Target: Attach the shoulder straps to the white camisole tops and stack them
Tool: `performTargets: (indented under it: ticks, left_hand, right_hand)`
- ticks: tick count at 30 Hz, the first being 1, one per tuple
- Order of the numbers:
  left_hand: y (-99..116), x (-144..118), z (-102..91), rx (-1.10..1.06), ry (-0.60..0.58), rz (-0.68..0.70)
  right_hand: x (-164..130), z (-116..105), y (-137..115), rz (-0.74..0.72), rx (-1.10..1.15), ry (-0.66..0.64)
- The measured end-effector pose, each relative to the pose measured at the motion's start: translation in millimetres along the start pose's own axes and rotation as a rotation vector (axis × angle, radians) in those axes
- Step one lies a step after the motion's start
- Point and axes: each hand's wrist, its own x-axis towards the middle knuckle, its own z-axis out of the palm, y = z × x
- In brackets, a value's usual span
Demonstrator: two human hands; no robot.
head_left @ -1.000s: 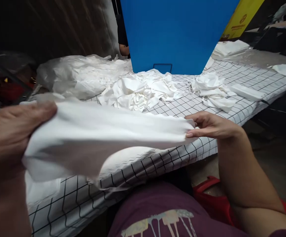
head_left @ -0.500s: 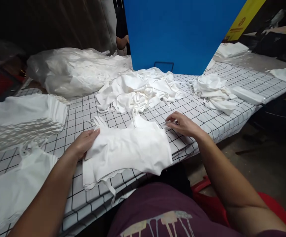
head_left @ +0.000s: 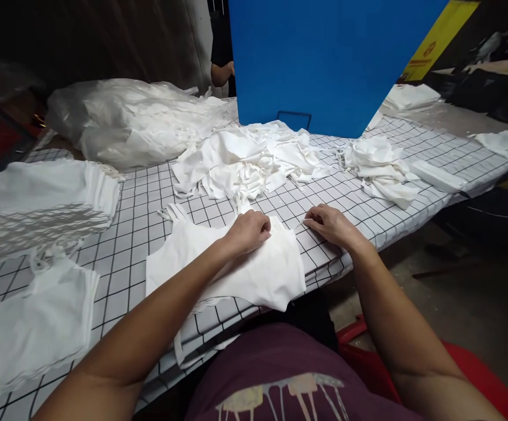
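Head view. My left hand (head_left: 249, 231) rests on the far edge of a flat white cloth piece (head_left: 227, 269), fingers curled down and pinching the fabric. My right hand (head_left: 329, 224) lies just beside the cloth's far right corner, fingertips bent together at that corner; whether they grip the fabric I cannot tell. The cloth piece lies spread on the grid-patterned table cover (head_left: 140, 210), at the near edge of the table, directly in front of my torso. Beyond the hands sits a loose heap of white cloth (head_left: 249, 156), with a smaller heap (head_left: 379, 166) to its right. A stack of folded white pieces (head_left: 34, 202) occupies the left side, a plastic-wrapped bundle (head_left: 126, 120) behind it. A blue panel (head_left: 324, 58) stands at the far side.
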Motion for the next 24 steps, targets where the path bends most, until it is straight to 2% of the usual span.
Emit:
performTargets:
  ticks: [4, 9, 11, 15, 20, 24]
  left_hand:
    - [-1.3, 0.2, -5.5, -0.056, -0.056, -0.028]
    - [-5.0, 0.9, 1.5, -0.01, 0.009, 0.025]
    - [-5.5, 3.4, 5.0, -0.051, 0.017, 0.009]
    - [-3.4, 6.7, 5.9, -0.112, -0.039, -0.023]
    - [-1.5, 3.7, 3.3, -0.049, 0.026, 0.074]
    - [-2.1, -1.5, -0.9, -0.114, 0.031, 0.093]
  right_hand:
    - [-5.2, -2.6, -5.8, 0.027, 0.151, 0.025]
    - [-3.6, -4.1, -15.2, 0.009, 0.332, 0.072]
    - [-2.0, -4.4, -18.0, -0.009, 0.368, 0.079]
    - [-1.1, -5.9, -21.8, -0.004, 0.409, 0.111]
    - [-0.9, -8.3, -26.5, -0.026, 0.465, 0.149]
    - [1.5, -7.6, -30.6, -0.065, 0.47, 0.181]
